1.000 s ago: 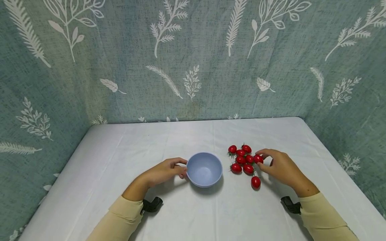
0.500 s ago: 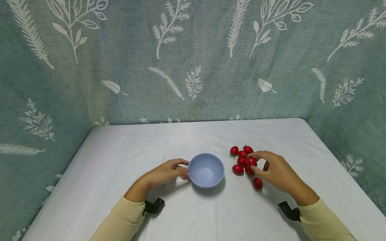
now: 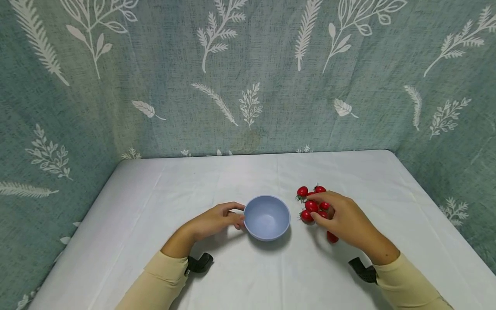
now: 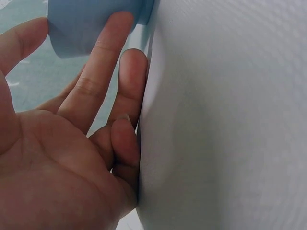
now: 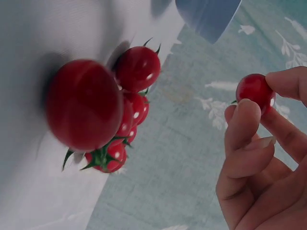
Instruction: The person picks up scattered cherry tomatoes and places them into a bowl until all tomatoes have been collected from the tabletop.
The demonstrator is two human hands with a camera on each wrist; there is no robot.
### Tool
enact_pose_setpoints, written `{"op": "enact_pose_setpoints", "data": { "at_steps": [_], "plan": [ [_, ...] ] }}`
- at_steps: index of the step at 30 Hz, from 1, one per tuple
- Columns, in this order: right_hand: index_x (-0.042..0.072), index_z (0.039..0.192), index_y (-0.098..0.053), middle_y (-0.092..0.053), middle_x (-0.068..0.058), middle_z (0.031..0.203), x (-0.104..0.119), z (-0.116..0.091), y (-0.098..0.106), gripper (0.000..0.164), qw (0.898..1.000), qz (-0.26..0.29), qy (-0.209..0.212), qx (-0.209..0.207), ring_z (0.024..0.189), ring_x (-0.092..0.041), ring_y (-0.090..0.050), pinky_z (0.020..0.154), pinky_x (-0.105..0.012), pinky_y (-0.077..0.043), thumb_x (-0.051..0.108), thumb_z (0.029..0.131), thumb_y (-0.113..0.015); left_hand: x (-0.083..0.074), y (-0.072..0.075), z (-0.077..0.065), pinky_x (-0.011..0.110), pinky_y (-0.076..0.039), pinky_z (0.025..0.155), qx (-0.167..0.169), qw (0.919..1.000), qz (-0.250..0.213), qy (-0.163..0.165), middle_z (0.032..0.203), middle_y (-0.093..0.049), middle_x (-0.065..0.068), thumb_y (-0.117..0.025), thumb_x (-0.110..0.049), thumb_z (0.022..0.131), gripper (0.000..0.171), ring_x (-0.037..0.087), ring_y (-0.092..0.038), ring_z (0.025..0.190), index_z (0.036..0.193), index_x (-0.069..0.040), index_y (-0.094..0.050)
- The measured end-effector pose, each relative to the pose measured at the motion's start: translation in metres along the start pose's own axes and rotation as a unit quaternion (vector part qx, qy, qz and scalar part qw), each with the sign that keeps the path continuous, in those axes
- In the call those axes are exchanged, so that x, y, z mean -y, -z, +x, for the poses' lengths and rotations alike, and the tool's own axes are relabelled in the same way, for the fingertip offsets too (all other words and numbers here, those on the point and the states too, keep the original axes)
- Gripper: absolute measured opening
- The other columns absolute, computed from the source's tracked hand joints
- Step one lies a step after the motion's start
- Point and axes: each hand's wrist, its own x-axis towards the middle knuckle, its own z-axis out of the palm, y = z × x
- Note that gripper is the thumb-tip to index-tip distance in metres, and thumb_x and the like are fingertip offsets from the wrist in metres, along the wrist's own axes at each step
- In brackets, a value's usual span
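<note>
In the head view a light blue bowl (image 3: 267, 217) stands upright on the white-covered table. My left hand (image 3: 215, 221) is at its left side. The left wrist view shows the thumb and a straight finger (image 4: 98, 67) against the outside of the bowl (image 4: 79, 31). My right hand (image 3: 345, 215) pinches a red cherry tomato (image 5: 254, 90) between thumb and fingertips. It is raised above the table, over the cluster of several other cherry tomatoes (image 3: 302, 191). One loose cherry tomato (image 3: 332, 237) lies nearer the front, partly covered by the hand.
White cloth (image 3: 248, 275) covers the table. Behind and at both sides hangs a green curtain (image 3: 166, 86) with white leaf prints. Each wrist wears a black camera mount (image 3: 200, 262). In the right wrist view, a close cherry tomato (image 5: 84, 105) overlaps part of the cluster.
My right hand has lifted one cherry tomato from the cluster's right edge and carried it left towards the bowl. The left hand has stayed at the bowl.
</note>
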Motion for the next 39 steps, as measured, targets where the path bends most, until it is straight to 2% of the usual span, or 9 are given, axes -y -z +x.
{"op": "enact_pose_setpoints", "data": {
  "at_steps": [6, 15, 22, 28, 31, 35, 37, 39],
  "plan": [
    [0.016, 0.121, -0.069, -0.065, 0.004, 0.101, 0.009, 0.005, -0.002, 0.039, 1.0, -0.002, 0.01, -0.018, 0.061, -0.006, -0.051, 0.053, -0.02, -0.045, 0.011, 0.084, -0.08, -0.001, 0.0, 0.0, 0.038, -0.037, 0.102, -0.001, 1.0, -0.002, 0.004, 0.099, -0.071, 0.004, -0.062, -0.033, 0.099, 0.045, 0.016, -0.064, 0.098, 0.137, -0.011, -0.057],
    [0.018, 0.118, -0.07, -0.064, 0.005, 0.094, 0.02, 0.014, -0.01, 0.036, 0.999, 0.016, 0.033, -0.018, 0.065, -0.007, -0.052, 0.06, -0.02, -0.048, 0.011, 0.084, -0.079, -0.002, 0.001, 0.001, 0.035, -0.038, 0.099, 0.002, 1.0, -0.003, -0.002, 0.1, -0.073, 0.006, -0.063, -0.033, 0.099, 0.041, 0.016, -0.064, 0.099, 0.132, -0.009, -0.057],
    [0.015, 0.119, -0.07, -0.07, 0.005, 0.106, 0.031, 0.019, -0.023, 0.037, 0.998, 0.041, 0.045, 0.005, 0.062, -0.006, -0.053, 0.056, -0.019, -0.049, 0.011, 0.083, -0.08, -0.001, 0.001, 0.001, 0.04, -0.038, 0.104, 0.012, 0.9999, -0.007, -0.007, 0.104, -0.074, 0.009, -0.062, -0.032, 0.099, 0.044, 0.016, -0.065, 0.101, 0.135, -0.008, -0.054],
    [0.016, 0.121, -0.07, -0.072, 0.004, 0.114, 0.035, 0.024, -0.034, 0.039, 0.998, 0.021, 0.052, 0.015, 0.058, 0.0, -0.047, 0.054, -0.017, -0.047, 0.016, 0.083, -0.081, 0.0, 0.001, 0.001, 0.041, -0.036, 0.107, 0.02, 0.9997, -0.013, -0.01, 0.105, -0.075, 0.007, -0.062, -0.031, 0.099, 0.05, 0.016, -0.064, 0.101, 0.141, -0.008, -0.049],
    [0.016, 0.121, -0.07, -0.072, 0.003, 0.117, 0.035, 0.026, -0.04, 0.04, 0.998, 0.012, 0.053, 0.025, 0.061, 0.0, -0.048, 0.057, -0.017, -0.048, 0.018, 0.083, -0.082, 0.0, 0.0, 0.001, 0.039, -0.037, 0.106, 0.022, 0.9996, -0.014, -0.01, 0.105, -0.075, 0.007, -0.062, -0.032, 0.099, 0.051, 0.015, -0.064, 0.101, 0.142, -0.007, -0.048],
    [0.016, 0.121, -0.071, -0.072, 0.002, 0.112, 0.036, 0.029, -0.046, 0.038, 0.997, 0.0, 0.058, 0.042, 0.067, -0.004, -0.052, 0.06, -0.016, -0.049, 0.019, 0.084, -0.081, 0.0, 0.0, 0.002, 0.042, -0.037, 0.107, 0.019, 0.9997, -0.012, -0.006, 0.106, -0.075, 0.007, -0.061, -0.033, 0.1, 0.051, 0.015, -0.065, 0.101, 0.142, -0.007, -0.048],
    [0.017, 0.121, -0.071, -0.072, 0.003, 0.109, 0.036, 0.03, -0.049, 0.038, 0.997, -0.006, 0.058, 0.049, 0.073, -0.007, -0.057, 0.062, -0.017, -0.05, 0.019, 0.084, -0.081, 0.0, 0.0, 0.001, 0.044, -0.038, 0.107, 0.018, 0.9998, -0.01, -0.004, 0.107, -0.074, 0.007, -0.06, -0.034, 0.1, 0.052, 0.016, -0.065, 0.101, 0.143, -0.008, -0.048],
    [0.017, 0.121, -0.071, -0.072, 0.003, 0.109, 0.037, 0.031, -0.052, 0.037, 0.997, -0.007, 0.058, 0.058, 0.084, -0.01, -0.063, 0.07, -0.021, -0.055, 0.019, 0.085, -0.081, 0.0, -0.001, 0.001, 0.044, -0.038, 0.107, 0.018, 0.9998, -0.008, -0.004, 0.107, -0.074, 0.007, -0.06, -0.034, 0.1, 0.051, 0.017, -0.065, 0.102, 0.142, -0.008, -0.048]
  ]
}}
